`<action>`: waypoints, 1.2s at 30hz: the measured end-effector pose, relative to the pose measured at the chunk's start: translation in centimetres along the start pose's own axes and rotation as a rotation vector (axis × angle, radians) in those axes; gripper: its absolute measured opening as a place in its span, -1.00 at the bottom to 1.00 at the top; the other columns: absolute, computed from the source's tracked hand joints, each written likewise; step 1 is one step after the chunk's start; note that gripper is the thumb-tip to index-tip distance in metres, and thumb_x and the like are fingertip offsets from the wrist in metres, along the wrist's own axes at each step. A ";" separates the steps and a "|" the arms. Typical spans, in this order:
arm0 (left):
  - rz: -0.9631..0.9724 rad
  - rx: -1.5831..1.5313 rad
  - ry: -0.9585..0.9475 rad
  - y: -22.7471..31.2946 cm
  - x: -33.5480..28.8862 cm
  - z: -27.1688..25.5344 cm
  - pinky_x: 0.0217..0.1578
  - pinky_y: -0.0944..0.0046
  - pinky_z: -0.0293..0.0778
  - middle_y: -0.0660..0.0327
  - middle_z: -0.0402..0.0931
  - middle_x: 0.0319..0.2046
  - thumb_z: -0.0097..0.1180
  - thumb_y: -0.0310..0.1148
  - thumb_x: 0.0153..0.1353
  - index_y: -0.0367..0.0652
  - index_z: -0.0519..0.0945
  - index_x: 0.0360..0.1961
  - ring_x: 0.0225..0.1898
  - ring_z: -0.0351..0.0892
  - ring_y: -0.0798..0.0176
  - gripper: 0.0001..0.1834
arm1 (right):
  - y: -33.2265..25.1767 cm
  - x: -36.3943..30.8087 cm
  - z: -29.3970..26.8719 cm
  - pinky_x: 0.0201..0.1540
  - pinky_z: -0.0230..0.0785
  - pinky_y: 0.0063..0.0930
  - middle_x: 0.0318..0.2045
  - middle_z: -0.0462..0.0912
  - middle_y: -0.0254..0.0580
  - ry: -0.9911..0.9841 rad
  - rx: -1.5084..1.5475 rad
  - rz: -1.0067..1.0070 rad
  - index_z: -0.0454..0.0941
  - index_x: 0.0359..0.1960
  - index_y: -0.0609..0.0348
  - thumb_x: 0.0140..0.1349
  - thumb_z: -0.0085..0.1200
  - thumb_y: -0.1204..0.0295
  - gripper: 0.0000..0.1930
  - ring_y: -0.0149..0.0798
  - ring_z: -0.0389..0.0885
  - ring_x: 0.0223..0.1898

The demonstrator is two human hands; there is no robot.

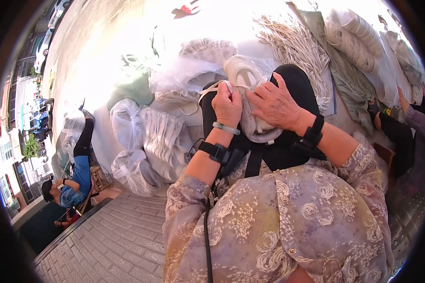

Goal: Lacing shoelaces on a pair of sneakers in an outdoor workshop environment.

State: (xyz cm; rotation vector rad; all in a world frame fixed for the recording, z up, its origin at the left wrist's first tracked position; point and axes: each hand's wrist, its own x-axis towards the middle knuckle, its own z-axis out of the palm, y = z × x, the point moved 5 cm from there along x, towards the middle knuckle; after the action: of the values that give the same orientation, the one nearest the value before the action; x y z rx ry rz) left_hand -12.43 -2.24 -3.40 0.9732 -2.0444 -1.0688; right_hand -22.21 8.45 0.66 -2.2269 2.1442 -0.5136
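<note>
A white sneaker lies across my lap, its toe pointing away from me and its heel toward my body. Above its left side, my left hand is closed in a pinch on a white shoelace, whose loose end hangs out to the left. My right hand grips the sneaker's right side near the lace holes, with one finger raised. What its fingertips pinch there is hidden. Both wrists carry black straps, and a pale bangle circles the left one.
Clear plastic bags of pale shoes lie to my left and ahead. A heap of white laces spreads beyond my right knee, beside a grey-green sheet. A person in blue sits far left; another person's arm shows at right.
</note>
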 end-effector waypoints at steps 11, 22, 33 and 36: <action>-0.147 0.282 -0.151 0.5 1.0 -0.4 -0.53 0.33 0.36 0.25 0.41 -0.73 0.18 -0.37 -0.04 -0.22 0.38 -0.43 -0.68 0.41 0.30 -0.76 | 1.5 1.0 1.1 0.00 0.06 -0.11 -0.48 0.50 -0.37 0.089 0.117 0.113 0.50 -0.25 -0.03 0.08 0.00 0.33 -0.81 -0.25 0.47 -0.33; 0.025 0.494 -0.406 3.0 -1.2 -0.1 -0.31 0.16 0.43 0.04 0.52 -0.45 0.14 -0.21 -0.08 -0.30 0.42 -0.22 -0.36 0.55 0.03 -0.55 | 2.9 1.1 2.1 -0.10 0.03 -0.24 -0.41 0.59 -0.38 0.003 0.358 0.244 0.56 -0.22 -0.09 0.15 -0.09 0.35 -0.79 -0.28 0.48 -0.28; -0.119 0.761 -0.557 3.4 -0.2 1.6 -0.36 0.00 0.46 -0.14 0.52 -0.54 -0.01 -0.32 0.01 -0.31 0.49 -0.43 -0.43 0.56 -0.12 -0.77 | 1.8 2.5 1.8 -0.13 0.01 -0.16 -0.43 0.60 -0.31 -0.078 0.301 0.347 0.58 -0.29 -0.08 0.00 0.01 0.29 -0.78 -0.20 0.52 -0.28; -0.135 0.743 -0.561 2.9 -0.1 1.7 -0.34 -0.01 0.45 -0.13 0.52 -0.53 -0.01 -0.33 0.01 -0.29 0.49 -0.42 -0.41 0.55 -0.14 -0.79 | 1.9 2.5 1.9 -0.11 0.01 -0.13 -0.42 0.61 -0.32 -0.094 0.254 0.374 0.58 -0.29 -0.10 -0.03 0.05 0.27 -0.77 -0.21 0.53 -0.26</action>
State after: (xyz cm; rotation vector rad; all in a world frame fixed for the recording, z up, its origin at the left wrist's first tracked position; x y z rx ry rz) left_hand -14.63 -0.28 -1.77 1.2738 -2.9891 -0.6796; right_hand -23.57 5.44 -1.04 -1.6383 2.2257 -0.6068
